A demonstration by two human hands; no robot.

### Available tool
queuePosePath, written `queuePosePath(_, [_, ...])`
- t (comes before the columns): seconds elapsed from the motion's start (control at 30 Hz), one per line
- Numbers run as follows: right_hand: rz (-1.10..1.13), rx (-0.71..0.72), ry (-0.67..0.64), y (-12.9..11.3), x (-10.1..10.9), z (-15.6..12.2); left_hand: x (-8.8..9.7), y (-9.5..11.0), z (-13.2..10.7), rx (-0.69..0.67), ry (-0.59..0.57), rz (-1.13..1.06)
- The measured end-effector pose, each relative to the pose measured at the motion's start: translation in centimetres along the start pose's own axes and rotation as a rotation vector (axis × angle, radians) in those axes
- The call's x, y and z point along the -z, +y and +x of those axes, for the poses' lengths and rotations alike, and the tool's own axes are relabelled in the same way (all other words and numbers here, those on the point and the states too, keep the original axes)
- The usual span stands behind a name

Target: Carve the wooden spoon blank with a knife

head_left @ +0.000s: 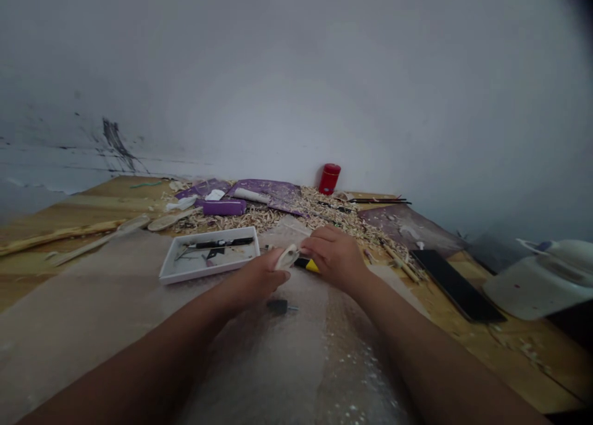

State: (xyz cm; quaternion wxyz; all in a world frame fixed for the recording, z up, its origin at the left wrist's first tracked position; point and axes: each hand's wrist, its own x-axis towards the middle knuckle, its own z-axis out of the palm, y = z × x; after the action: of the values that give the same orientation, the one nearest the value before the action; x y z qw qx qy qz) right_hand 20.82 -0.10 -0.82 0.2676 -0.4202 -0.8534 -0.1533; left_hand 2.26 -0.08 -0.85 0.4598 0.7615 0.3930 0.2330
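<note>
Two bare forearms reach in from the bottom of the view and meet above the counter. The left hand has a narrow grip closed around a pale carved wooden piece, which sits at its fingertips, tilted upward. The right hand curls close beside it, its grip also narrow, over a yellow-and-black tool handle that pokes out from under the palm. Whether that hand is firmly holding the handle cannot be told from here. The blade or far end is hidden.

Just left of the hands is a white tray holding a slim black-handled tool. Below the hands, a small dark object with a metal pin lies on the grey, dust-flecked sheet that covers this part of the counter.

Farther back, a drift of wood shavings spreads across the wood. Around it are a purple box, two carved wooden spoons, and a red canister against the wall. To the right lie a flat black slab and a white plastic object, perhaps a helmet. Behind everything rises a plain pale wall, with a dark scuff mark low on its left side.
</note>
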Motion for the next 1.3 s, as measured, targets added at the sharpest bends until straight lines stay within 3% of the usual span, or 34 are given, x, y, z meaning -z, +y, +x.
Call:
queuePosePath(0.57, [0.362, -0.065, -0.234, 0.1, -0.4, 0.1, -0.2, 0.4, -0.4, 0.204, -0.048, -0.414])
queuePosePath(0.9, [0.257, -0.110, -0.072, 0.3, -0.4, 0.4, -0.3, 0.3, -0.4, 0.194, -0.082, -0.246])
queuePosePath(1.07, [0.258, -0.176, 0.015, 0.4, -0.2, 0.4, -1.0, 0.4, -0.4, 0.101, -0.177, -0.126])
queuePosePath(1.17, [0.314, -0.225, 0.089, 0.7, 0.1, 0.4, -1.2, 0.6, -0.5, 0.047, -0.139, -0.117])
queuePosePath(1.3, [0.423, -0.267, 0.185, 0.7, 0.4, 0.5, -0.9, 0.9, -0.7, 0.167, -0.090, -0.189])
